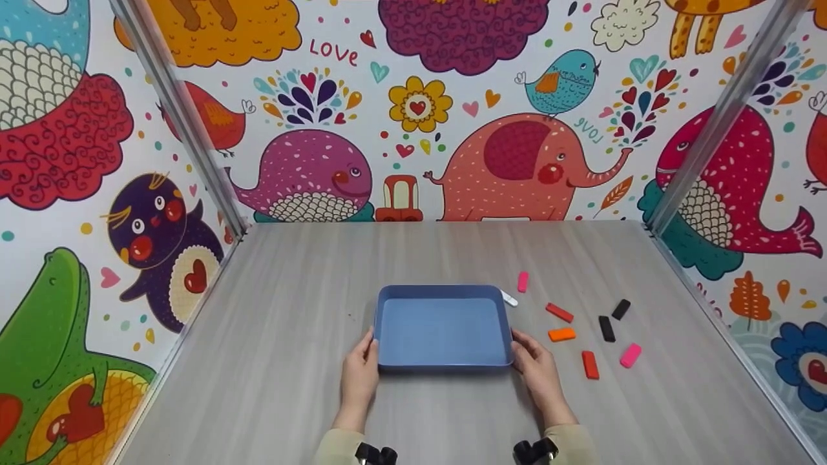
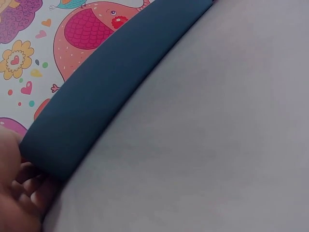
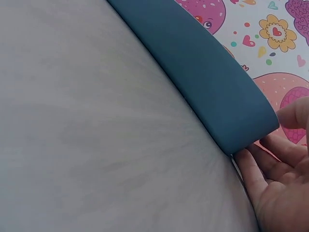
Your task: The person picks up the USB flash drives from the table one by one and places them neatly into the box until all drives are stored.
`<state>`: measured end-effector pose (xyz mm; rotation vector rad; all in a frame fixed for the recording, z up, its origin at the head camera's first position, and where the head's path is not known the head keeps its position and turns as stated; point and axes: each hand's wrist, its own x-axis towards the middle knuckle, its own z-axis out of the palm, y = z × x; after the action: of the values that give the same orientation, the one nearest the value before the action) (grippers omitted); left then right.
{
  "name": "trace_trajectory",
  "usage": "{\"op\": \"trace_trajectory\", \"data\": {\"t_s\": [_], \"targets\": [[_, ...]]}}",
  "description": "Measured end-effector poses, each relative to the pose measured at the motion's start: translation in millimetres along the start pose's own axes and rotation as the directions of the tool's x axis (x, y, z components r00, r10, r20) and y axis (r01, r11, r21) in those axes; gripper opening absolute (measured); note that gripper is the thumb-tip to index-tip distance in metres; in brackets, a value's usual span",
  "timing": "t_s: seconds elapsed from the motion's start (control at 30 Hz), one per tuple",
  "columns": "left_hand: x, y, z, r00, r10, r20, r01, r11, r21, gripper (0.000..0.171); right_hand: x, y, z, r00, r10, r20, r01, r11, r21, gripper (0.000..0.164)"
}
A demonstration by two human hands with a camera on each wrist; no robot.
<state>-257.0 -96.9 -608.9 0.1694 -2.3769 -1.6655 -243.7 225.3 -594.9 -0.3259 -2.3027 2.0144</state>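
A shallow blue rectangular tray lies on the grey wood-grain table, with nothing inside it. My left hand holds its left side near the front corner, thumb at the rim and fingers against the outer wall. At the opposite side, my right hand grips the front right corner. In the left wrist view the tray's front wall runs down to the left hand, whose fingers are tucked beside the corner. The right wrist view shows the right hand with fingertips at the corner's lower edge and thumb at the rim.
Right of the tray lie small oblong bars: pink, red, orange and black, several in all. A white piece pokes out by the tray's back right corner. Cartoon-printed walls enclose the table.
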Motion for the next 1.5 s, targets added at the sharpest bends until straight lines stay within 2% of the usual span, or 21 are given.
{"op": "trace_trajectory", "data": {"t_s": [0.2, 0.37, 0.57, 0.7, 0.83, 1.07, 1.3, 1.5], "targets": [[0.7, 0.1, -0.1, 1.0, -0.001, -0.004, 0.001, 1.0, 0.021, 0.041, 10, -6, -2, 0.998, 0.05, -0.045, -0.048, 0.997, 0.054, 0.043], [1.1, -0.1, 0.3, 1.0, 0.009, -0.012, -0.008, 0.999, 0.034, 0.041, 27, -11, -3, 0.992, 0.026, -0.121, -0.034, 0.998, -0.058, 0.038], [0.6, 0.9, 0.5, 1.0, -0.004, -0.006, 0.004, 1.0, 0.016, 0.041, 51, -19, -4, 0.983, -0.054, -0.176, 0.01, 0.971, -0.24, 0.038], [-0.1, 1.1, 0.9, 1.0, -0.006, -0.008, 0.006, 1.0, 0.008, 0.041, 66, -21, -2, 0.977, -0.114, -0.182, 0.057, 0.955, -0.292, 0.037], [-1.4, 1.7, 1.3, 1.0, -0.014, -0.009, 0.014, 1.0, 0.005, 0.041, 78, -22, -1, 0.973, -0.126, -0.191, 0.059, 0.945, -0.322, 0.036], [-2.6, 1.8, 1.0, 0.999, -0.033, -0.007, 0.033, 0.999, 0.007, 0.041, 99, -24, 2, 0.99, -0.061, -0.13, 0.01, 0.93, -0.366, 0.04], [-2.4, -0.5, 1.2, 1.0, -0.023, -0.008, 0.024, 1.0, 0.008, 0.041, 112, -23, 4, 0.989, -0.139, -0.051, 0.1, 0.88, -0.464, 0.038], [-1.5, -0.2, 1.4, 1.0, -0.019, -0.009, 0.019, 1.0, 0.006, 0.041, 120, -25, 3, 0.988, -0.152, 0.016, 0.139, 0.85, -0.508, 0.034]]}}
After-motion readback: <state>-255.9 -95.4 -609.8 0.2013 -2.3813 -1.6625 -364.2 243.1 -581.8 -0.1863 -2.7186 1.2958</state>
